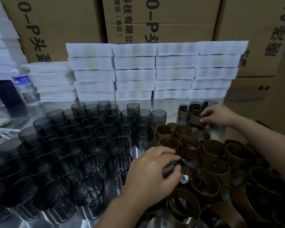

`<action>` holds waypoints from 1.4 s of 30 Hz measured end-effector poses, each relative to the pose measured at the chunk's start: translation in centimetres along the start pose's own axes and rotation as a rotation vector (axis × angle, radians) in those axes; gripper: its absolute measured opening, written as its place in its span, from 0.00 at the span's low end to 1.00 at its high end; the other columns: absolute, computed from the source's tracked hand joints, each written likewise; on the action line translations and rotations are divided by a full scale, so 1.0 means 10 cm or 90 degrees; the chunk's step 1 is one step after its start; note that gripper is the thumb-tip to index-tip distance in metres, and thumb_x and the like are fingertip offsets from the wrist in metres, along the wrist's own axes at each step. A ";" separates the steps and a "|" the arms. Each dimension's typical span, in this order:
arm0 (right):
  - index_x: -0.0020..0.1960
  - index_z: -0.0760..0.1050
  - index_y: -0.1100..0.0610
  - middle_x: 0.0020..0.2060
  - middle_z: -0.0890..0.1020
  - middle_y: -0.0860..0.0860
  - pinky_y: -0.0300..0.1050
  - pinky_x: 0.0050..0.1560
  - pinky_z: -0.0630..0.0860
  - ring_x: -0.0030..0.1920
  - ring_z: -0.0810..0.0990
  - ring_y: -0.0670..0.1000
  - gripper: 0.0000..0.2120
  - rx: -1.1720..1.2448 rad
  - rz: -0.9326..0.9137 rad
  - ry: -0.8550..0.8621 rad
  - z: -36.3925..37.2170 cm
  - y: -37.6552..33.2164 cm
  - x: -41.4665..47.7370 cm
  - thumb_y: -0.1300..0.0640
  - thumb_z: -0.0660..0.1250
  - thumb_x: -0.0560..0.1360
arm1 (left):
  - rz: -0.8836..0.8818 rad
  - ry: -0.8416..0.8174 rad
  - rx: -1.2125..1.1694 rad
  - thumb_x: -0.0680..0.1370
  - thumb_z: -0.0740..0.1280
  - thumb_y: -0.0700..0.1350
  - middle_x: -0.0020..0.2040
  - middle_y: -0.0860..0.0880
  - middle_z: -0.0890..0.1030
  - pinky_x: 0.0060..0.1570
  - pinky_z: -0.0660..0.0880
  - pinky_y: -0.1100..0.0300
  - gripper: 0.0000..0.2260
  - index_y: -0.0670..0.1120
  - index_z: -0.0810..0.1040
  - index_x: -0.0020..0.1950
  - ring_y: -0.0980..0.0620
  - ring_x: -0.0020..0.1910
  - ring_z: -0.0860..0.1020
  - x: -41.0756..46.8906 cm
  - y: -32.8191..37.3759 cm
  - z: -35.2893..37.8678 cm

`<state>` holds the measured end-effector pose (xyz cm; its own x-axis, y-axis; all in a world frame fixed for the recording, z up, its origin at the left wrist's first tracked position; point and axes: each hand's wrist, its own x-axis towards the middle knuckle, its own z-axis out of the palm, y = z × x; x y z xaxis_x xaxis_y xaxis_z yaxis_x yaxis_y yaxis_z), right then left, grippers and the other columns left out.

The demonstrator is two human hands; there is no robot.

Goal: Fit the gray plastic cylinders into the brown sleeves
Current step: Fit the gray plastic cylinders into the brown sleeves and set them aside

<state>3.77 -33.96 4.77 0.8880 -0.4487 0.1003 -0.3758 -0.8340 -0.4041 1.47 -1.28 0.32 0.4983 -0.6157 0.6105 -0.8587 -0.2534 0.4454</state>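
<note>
head view: gray cylinders (89, 137) massed upright at left on steel table (171, 111), brown sleeves (212, 153) heaped just beside at right; left hand (155, 171) curled round blurred dark piece (169, 168), perhaps a sleeve; right hand (220, 115) gripping sleeved cylinder (197, 121) at far right; white foam stacks (155, 71), cartons (155, 18) behind.

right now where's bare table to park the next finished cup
Bare table shows at the back, between the gray cylinders and the sleeved cylinders, in front of the white foam stacks. Elsewhere it is crowded: cylinders fill the left, brown sleeves the right, with only a thin gap by the left hand.
</note>
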 end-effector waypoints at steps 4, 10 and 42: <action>0.53 0.80 0.56 0.49 0.81 0.51 0.37 0.41 0.68 0.43 0.75 0.46 0.10 -0.059 -0.004 -0.014 0.09 0.01 0.11 0.57 0.73 0.72 | -0.027 0.003 -0.029 0.74 0.60 0.56 0.51 0.60 0.82 0.49 0.78 0.64 0.17 0.52 0.85 0.52 0.64 0.53 0.77 0.01 0.01 -0.01; 0.53 0.80 0.52 0.50 0.81 0.49 0.39 0.41 0.69 0.47 0.76 0.47 0.12 -0.096 -0.139 0.026 0.05 -0.51 0.22 0.48 0.71 0.72 | -0.027 0.023 -0.020 0.74 0.61 0.54 0.50 0.59 0.83 0.48 0.77 0.67 0.15 0.52 0.85 0.51 0.63 0.51 0.78 0.03 0.00 -0.01; 0.53 0.78 0.61 0.44 0.84 0.53 0.36 0.40 0.77 0.43 0.83 0.51 0.23 0.533 -0.229 -0.156 -0.54 -1.06 -1.32 0.43 0.61 0.71 | -0.176 0.070 -0.274 0.69 0.75 0.53 0.56 0.63 0.80 0.55 0.70 0.74 0.26 0.63 0.72 0.65 0.66 0.57 0.76 0.05 -0.10 -0.03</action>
<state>-5.40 -20.98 12.61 0.9803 -0.0497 0.1909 0.1602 -0.3642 -0.9174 2.58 -1.12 0.38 0.7285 -0.4817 0.4871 -0.5784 -0.0516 0.8141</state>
